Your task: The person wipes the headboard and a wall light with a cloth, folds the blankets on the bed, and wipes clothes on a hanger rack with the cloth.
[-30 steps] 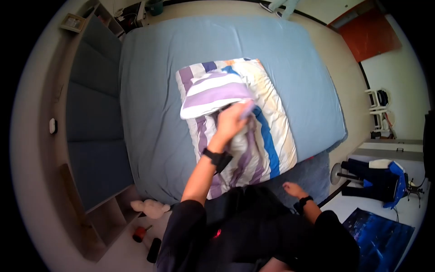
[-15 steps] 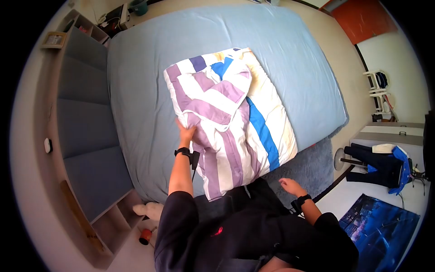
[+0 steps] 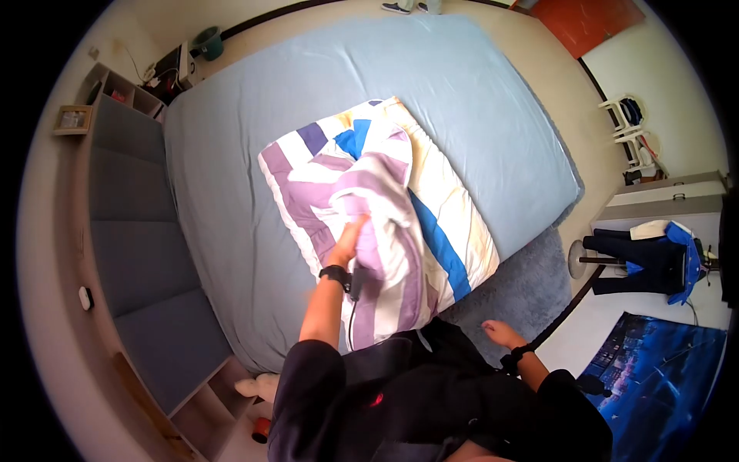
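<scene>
A striped quilt (image 3: 454, 202) in white, purple, blue and cream lies partly folded on the bed. My left hand (image 3: 351, 240) is closed on a purple-and-white part of it, and the fabric there is bunched up and slightly blurred. Part of those fingers is hidden by the cloth. Off the bed, above the grey rug, my right hand (image 3: 502, 333) hangs at my side with its fingers curled in and nothing seen in them. Each wrist wears a black band.
The bed (image 3: 254, 115) has a light blue sheet and a padded headboard (image 3: 146, 254) on the left. A grey rug (image 3: 523, 281) lies beside it. Clothes hang on a stand (image 3: 647, 262) at right. A person's shoes (image 3: 396, 8) show beyond the bed.
My left hand has moved right, carrying a gathered part of the quilt inward from its left edge. My right hand stays low at my side. The view has shifted slightly.
</scene>
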The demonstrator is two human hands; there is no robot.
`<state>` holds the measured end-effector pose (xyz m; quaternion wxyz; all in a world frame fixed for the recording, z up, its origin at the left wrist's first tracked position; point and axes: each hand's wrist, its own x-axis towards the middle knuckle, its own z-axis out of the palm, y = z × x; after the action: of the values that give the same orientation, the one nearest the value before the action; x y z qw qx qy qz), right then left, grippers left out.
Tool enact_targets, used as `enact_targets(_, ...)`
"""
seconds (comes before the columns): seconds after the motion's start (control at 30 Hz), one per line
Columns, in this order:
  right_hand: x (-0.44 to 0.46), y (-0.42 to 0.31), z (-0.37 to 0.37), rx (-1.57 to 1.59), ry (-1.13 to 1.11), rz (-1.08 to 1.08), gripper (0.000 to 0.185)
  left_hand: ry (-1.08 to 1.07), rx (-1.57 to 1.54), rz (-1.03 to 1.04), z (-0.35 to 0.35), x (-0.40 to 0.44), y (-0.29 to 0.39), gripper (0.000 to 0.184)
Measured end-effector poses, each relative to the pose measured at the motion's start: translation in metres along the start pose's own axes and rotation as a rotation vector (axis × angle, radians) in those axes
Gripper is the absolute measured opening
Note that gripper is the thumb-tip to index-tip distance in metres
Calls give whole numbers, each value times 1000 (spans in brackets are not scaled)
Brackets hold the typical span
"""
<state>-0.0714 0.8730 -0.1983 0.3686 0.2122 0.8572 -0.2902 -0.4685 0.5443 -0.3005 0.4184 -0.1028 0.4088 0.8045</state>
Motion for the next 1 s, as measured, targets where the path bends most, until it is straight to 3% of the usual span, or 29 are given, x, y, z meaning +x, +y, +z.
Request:
enact_targets(0.07, 9, -17, -1, 29, 96, -44, 27, 8, 632, 276, 67, -34, 42, 42)
enact_targets(0.13, 23, -24, -7, 29, 78, -106, 27, -87, 869, 458, 91, -60, 64, 41)
enact_targets(0.2, 33, -31, -13, 20, 58, -169, 26, 37, 1158, 778, 88, -96, 91, 36)
enact_targets(0.27, 41, -37, -17, -5, 123, -217, 27, 533, 1199, 854, 29, -115, 91, 30)
enact_targets(0.33, 47, -33, -24, 28, 91, -198, 27, 777, 820, 815, -26, -149, 119, 31)
enact_targets(0.4, 48, -28, -25, 69, 43, -160, 27, 931, 600, 1184, -48, -173, 142, 41)
enact_targets(0.47, 46, -20, -22, -17, 84, -214, 27, 1593, 980, 775, -130, -174, 110, 45)
enact_targets(0.5, 44, -11, -16, -7, 73, -207, 27, 1405, 1001, 380, -171, -175, 87, 52)
enact_targets(0.57, 52, 7, -13, -33, -31, -60, 28, 704, 1076, 123, -276, -175, 9, 42)
enact_targets(0.6, 51, 13, -11, -30, -34, -60, 28, 755, 1280, -153, -231, -182, -11, 31)
enact_targets(0.67, 50, 25, -9, -25, -32, -29, 32, 282, 867, -239, -209, -202, -81, 48)
enact_targets(0.73, 57, 36, -3, -32, -52, -53, 35, 506, 709, -544, -143, -207, -135, 30)
enact_targets(0.77, 61, 39, -3, -45, -68, -75, 37, 525, 747, -683, -121, -203, -158, 36)
enact_targets(0.87, 78, 39, -12, -76, -57, -65, 44, 643, 692, -765, -42, -224, -192, 49)
enact_targets(0.93, 96, 37, -26, -60, -92, -64, 54, 525, 378, -764, -65, -229, -236, 71)
enact_targets(1.0, 118, 43, -27, -20, 80, -35, 64, 581, 277, -710, -45, -237, -243, 73)
